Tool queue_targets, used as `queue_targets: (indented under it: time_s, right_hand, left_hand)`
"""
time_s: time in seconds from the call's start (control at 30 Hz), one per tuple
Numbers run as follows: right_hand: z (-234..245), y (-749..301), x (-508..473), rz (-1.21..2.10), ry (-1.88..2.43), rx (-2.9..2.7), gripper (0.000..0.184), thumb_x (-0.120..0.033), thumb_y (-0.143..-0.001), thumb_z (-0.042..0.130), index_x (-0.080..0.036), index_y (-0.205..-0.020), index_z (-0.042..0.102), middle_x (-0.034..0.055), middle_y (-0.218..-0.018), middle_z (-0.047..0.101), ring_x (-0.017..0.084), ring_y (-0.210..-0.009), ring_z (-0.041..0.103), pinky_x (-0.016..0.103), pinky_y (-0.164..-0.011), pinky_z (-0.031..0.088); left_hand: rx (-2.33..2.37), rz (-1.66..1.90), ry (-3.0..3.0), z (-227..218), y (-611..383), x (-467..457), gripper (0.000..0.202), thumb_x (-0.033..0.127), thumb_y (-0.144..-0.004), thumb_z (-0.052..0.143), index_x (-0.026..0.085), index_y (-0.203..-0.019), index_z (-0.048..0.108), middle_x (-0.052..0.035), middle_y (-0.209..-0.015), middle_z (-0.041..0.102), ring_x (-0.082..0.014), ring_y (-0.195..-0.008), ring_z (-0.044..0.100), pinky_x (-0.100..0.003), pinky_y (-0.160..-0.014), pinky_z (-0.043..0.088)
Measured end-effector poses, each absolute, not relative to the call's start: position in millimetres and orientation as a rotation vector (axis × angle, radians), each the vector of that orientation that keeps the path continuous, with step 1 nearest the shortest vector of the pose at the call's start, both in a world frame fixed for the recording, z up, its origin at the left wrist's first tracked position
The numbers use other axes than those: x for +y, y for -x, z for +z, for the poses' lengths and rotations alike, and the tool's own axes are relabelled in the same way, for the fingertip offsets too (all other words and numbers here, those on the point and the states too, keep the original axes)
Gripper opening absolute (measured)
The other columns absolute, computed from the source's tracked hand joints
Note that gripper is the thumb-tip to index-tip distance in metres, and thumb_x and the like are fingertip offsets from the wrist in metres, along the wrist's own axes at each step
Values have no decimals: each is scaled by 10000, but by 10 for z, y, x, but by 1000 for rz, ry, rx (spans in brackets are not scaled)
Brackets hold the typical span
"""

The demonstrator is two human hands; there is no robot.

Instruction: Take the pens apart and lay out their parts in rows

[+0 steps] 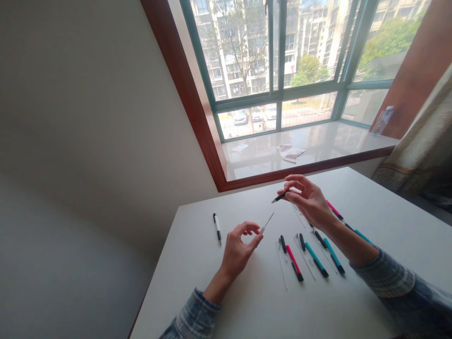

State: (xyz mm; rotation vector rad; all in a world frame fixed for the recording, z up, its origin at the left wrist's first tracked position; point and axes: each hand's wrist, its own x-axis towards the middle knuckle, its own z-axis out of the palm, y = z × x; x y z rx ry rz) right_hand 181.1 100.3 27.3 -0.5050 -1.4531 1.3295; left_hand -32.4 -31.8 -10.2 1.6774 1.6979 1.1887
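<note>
Between the thumb and fingers of my left hand point(237, 248) is a white pen barrel, mostly hidden, with a thin pen refill point(268, 221) sticking out of it up and to the right. My right hand point(312, 203) pinches a black pen grip point(280, 197) with a pointed tip, held above the table. The grip's tip is near the refill's end but apart from it. To the right of my left hand lie pen parts in groups: a red barrel point(293, 259), a teal barrel point(315, 258), another teal barrel point(334, 254), black grips and thin refills point(281, 266).
A white-and-black pen point(217, 229) lies at the left of the white table point(254, 301). Beyond my right hand are a pink barrel point(334, 209) and more parts. A window sill behind the table holds a cloth point(290, 153) and a clear bottle point(383, 121).
</note>
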Motion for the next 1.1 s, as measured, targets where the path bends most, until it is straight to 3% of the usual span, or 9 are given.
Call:
queue_targets:
  time_s: [0.2, 0.4, 0.6, 0.7, 0.83, 1.0, 1.1]
  right_hand:
    - [301, -1892, 1031, 1213, 661, -1552, 489, -434, -824, 773, -232, -1242, 617, 80, -1000, 742, 237, -895, 708, 395, -764, 625]
    - [84, -1802, 1051, 1214, 707, -1603, 369, -501, -815, 781, -202, -1030, 745, 102, -1000, 776, 255, -892, 722, 376, -751, 606]
    - [-13, -1795, 1045, 1025, 735, -1781, 306, -484, -945, 623, -244, -1057, 777, 65, -1019, 775, 229, -870, 696, 372, -784, 567]
    - [-8, -1789, 991, 1002, 728, -1880, 329, -475, -995, 533, -262, -1105, 759, 52, -1002, 774, 203, -780, 672, 356, -727, 551]
    - [-40, -1753, 944, 1064, 735, -1894, 328, -499, -927, 647, -251, -1125, 729, 61, -972, 775, 197, -739, 671, 328, -666, 537]
    - [-107, -1744, 997, 1110, 769, -1734, 324, -501, -797, 799, -203, -919, 753, 50, -808, 746, 192, -703, 655, 321, -656, 533]
    - [-120, -1770, 1046, 1232, 747, -1653, 343, -501, -778, 813, -194, -926, 773, 68, -863, 769, 210, -761, 689, 329, -683, 554]
  left_hand:
    - [1774, 1246, -1658, -179, 384, -291, 147, 363, -870, 702, 230, -917, 743, -23, -921, 754, -204, -854, 653, -357, -854, 513]
    - [1791, 1269, -1639, -179, 411, -281, 130, 346, -883, 690, 233, -929, 736, -16, -951, 755, -198, -851, 654, -352, -861, 505]
    - [1799, 1266, -1652, -145, 396, -284, 125, 342, -880, 694, 239, -931, 743, -18, -961, 761, -200, -855, 652, -353, -852, 506]
    - [1799, 1274, -1654, -125, 394, -297, 135, 340, -876, 690, 235, -935, 751, -26, -967, 767, -204, -849, 658, -355, -848, 512]
    - [1803, 1274, -1640, -92, 389, -319, 134, 338, -872, 694, 236, -937, 752, -26, -970, 769, -206, -851, 659, -360, -852, 516]
    - [1809, 1276, -1661, -79, 392, -333, 112, 319, -871, 694, 242, -932, 749, -19, -964, 767, -204, -851, 655, -360, -858, 512]
    - [1811, 1277, -1665, -90, 403, -336, 115, 325, -875, 690, 244, -935, 746, -19, -969, 764, -206, -858, 656, -360, -858, 508]
